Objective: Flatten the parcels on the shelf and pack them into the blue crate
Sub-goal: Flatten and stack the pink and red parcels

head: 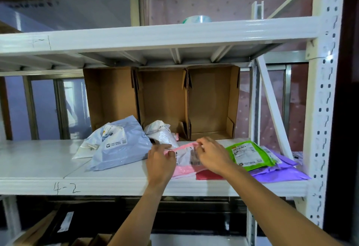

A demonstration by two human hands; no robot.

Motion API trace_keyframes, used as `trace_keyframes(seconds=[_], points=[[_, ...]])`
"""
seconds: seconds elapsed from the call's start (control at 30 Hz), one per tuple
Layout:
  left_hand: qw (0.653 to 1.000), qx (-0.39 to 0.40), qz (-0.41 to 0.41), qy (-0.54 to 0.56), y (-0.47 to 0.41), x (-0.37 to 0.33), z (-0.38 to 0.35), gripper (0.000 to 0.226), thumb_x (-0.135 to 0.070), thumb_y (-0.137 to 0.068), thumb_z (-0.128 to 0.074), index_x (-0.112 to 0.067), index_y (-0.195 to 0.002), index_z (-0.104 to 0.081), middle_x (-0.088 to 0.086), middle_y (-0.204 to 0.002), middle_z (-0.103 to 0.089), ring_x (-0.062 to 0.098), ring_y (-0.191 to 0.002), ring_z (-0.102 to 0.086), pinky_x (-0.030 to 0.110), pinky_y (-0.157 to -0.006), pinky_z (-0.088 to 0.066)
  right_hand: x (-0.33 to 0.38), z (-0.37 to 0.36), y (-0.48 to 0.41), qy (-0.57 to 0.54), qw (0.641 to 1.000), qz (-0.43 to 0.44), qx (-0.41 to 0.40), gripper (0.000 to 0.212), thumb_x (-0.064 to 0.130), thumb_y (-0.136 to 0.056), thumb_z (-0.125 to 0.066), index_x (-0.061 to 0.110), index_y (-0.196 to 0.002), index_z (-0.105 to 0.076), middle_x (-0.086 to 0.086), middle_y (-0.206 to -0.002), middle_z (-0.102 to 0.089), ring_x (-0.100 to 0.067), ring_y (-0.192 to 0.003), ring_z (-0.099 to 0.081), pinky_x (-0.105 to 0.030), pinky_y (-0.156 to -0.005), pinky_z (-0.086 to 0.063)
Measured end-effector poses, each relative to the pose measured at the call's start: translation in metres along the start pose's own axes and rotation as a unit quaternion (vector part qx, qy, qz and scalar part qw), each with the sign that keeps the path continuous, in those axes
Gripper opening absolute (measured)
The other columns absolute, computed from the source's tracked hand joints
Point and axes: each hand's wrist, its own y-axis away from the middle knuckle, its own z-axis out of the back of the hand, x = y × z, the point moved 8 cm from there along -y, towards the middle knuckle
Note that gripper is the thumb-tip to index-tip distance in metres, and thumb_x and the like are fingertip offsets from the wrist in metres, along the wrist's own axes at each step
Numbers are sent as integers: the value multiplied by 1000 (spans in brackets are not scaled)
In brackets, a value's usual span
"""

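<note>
While it lies flat near the front of the white shelf (38, 166), the pink parcel (184, 166) sits right between both hands. The left hand (160, 161) is on its 9 o'clock edge, thumb and curled fingers pinching the plastic. The right hand (212, 155) is at 2 o'clock, fingertips nipping the top edge by the label. A red parcel (206, 176) peeks out underneath at 5 o'clock. Further out are a grey-blue parcel (120, 148) at 9, a white parcel (161, 132) at 11, a green parcel (250, 153) on purple parcels (281, 170) at 3, and open cardboard boxes (163, 98) at 12.
</note>
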Motion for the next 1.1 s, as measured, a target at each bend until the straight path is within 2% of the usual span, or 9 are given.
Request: trace_keyframes(seconds=[0.1, 0.23, 0.37, 0.47, 0.53, 0.7, 0.8, 0.9, 1.1], points=[[996, 65, -53, -13, 4, -5, -9, 27, -19, -93, -54, -29, -103, -77, -10, -108, -73, 12, -101, -65, 35, -92, -53, 23, -20, 3, 26, 995, 55, 77, 43, 36, -107, -33, 22, -146, -45, 2, -151, -45, -19, -135, -44, -37, -107, -37], [972, 191, -76, -112, 10, -4, -28, 32, -37, -89, -34, -33, -96, -65, -2, -102, -73, 28, -97, -64, 40, -86, -52, 39, -48, 3, 8, 988, 67, 136, 46, 37, -108, -24, 23, -149, -40, 1, -156, -39, -19, -140, -38, -37, -111, -32], [937, 280, -66, -200, 12, 2, -47, 39, -30, -99, -27, -23, -119, -60, 6, -125, -65, 31, -114, -58, 41, -94, -45, 31, -67, 1, 16, 982, 54, 179, 39, 31, -107, -30, 18, -135, -52, -4, -142, -53, -22, -130, -48, -37, -107, -39], [922, 306, -70, -228, 10, 7, -54, 45, -32, -97, -19, -19, -118, -56, 7, -129, -62, 30, -116, -57, 41, -93, -44, 22, -79, -2, 43, 976, 61, 206, 31, 22, -99, -43, 19, -126, -56, -2, -130, -59, -23, -120, -54, -41, -101, -45], [918, 315, -63, -232, 9, 10, -58, 42, -29, -100, -20, -15, -119, -55, 9, -130, -59, 30, -118, -55, 42, -91, -42, 22, -84, -4, 66, 968, 85, 226, 36, 19, -99, -43, 17, -133, -54, -4, -137, -56, -24, -126, -51, -42, -106, -42], [912, 337, -55, -227, 6, 12, -62, 46, -23, -105, -19, -9, -134, -52, 13, -144, -50, 33, -130, -48, 47, -106, -41, 16, -99, -6, 140, 943, 118, 276, 55, 18, -105, -36, 19, -158, -23, -3, -165, -18, -20, -152, -17, -38, -123, -17], [893, 377, -71, -235, 7, 13, -66, 54, -30, -101, -14, -14, -140, -48, 12, -152, -43, 31, -138, -42, 48, -113, -35, 10, -101, -9, 136, 939, 89, 302, 57, 19, -105, -33, 23, -159, -16, -1, -167, -10, -17, -153, -10, -35, -125, -10], [879, 392, -104, -250, 9, 11, -65, 69, -42, -90, -6, -17, -138, -49, 13, -148, -48, 32, -134, -46, 49, -110, -38, 5, -99, -11, 122, 938, 50, 320, 56, 23, -106, -31, 28, -160, -14, 3, -167, -8, -15, -153, -7, -33, -123, -6], [875, 401, -122, -242, 8, 14, -70, 73, -54, -90, -5, -20, -134, -52, 13, -141, -51, 31, -127, -48, 46, -101, -39, -10, -98, -17, 121, 943, -19, 308, 54, 35, -108, -22, 26, -160, -12, 5, -167, -5, -14, -153, -5, -31, -122, -3]])
